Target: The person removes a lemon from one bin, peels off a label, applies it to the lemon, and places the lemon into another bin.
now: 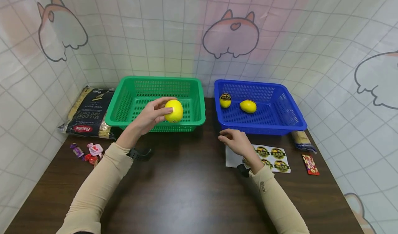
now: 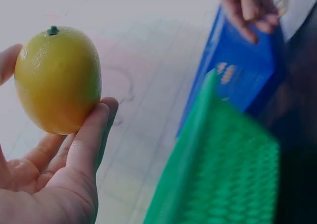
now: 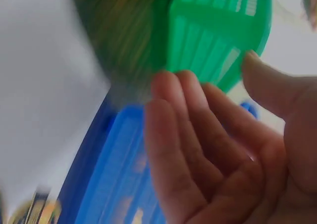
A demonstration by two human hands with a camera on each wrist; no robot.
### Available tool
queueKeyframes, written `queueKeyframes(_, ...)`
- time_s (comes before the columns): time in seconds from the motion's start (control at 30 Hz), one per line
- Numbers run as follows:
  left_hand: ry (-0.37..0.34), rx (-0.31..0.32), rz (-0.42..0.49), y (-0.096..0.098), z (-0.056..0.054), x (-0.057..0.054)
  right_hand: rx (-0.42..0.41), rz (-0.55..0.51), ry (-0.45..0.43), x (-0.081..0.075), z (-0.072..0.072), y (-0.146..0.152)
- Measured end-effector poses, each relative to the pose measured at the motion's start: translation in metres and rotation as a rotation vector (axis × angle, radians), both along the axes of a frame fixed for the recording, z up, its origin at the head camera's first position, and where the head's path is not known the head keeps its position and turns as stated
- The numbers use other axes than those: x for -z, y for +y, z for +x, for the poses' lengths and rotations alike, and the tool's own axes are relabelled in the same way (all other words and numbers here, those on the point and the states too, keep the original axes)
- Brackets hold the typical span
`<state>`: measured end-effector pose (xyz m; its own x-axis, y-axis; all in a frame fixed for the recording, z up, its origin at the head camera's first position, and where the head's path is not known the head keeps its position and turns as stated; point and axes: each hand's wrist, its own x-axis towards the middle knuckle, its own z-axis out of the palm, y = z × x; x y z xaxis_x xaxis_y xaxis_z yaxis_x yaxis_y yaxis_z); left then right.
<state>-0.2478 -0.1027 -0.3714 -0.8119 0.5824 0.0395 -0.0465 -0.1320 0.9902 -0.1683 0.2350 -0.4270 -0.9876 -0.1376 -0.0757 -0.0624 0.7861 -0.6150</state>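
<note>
My left hand (image 1: 150, 114) pinches a yellow lemon (image 1: 173, 111) between thumb and fingers, above the green basket (image 1: 199, 118). In the left wrist view the lemon (image 2: 58, 80) shows a small green stem at its top. My right hand (image 1: 237, 142) holds nothing, its fingers loosely bent; it is over a white sheet of round stickers (image 1: 278, 153), just in front of the blue basket (image 1: 261, 128). Inside the blue basket lie a lemon with a dark sticker (image 1: 225, 101) and another lemon (image 1: 248, 106). In the right wrist view the right hand's fingers (image 3: 166, 144) appear with nothing between them.
Left of the green basket lies a black pasta bag (image 1: 91, 111), with several wrapped candies (image 1: 94, 149) in front. On the right are a small packet (image 1: 303, 141) and a red snack pack (image 1: 310, 164). A patterned curtain (image 1: 161, 30) surrounds the dark table (image 1: 183, 192).
</note>
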Motion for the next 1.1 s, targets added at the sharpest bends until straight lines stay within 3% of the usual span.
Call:
queueKeyframes(0.23, -0.038, 0.101, -0.103, 0.018, 0.032, 0.034, -0.013, 0.146, -0.109, 0.001, 0.006, 0.039)
queueKeyframes(0.43, -0.101, 0.158, -0.162, 0.033, 0.048, 0.069, -0.018, 0.232, -0.166, 0.000, 0.015, 0.058)
queueKeyframes(0.57, -0.121, 0.189, -0.166, 0.042, 0.056, 0.084, -0.025, 0.254, -0.199, 0.004, 0.022, 0.066)
queueKeyframes(0.83, -0.117, 0.231, -0.226, 0.059, 0.073, 0.099, -0.054, 0.301, -0.174, 0.014, 0.024, 0.069)
queueKeyframes(1.1, -0.146, 0.248, -0.224, 0.068, 0.079, 0.106, -0.064, 0.319, -0.144, 0.016, 0.026, 0.068)
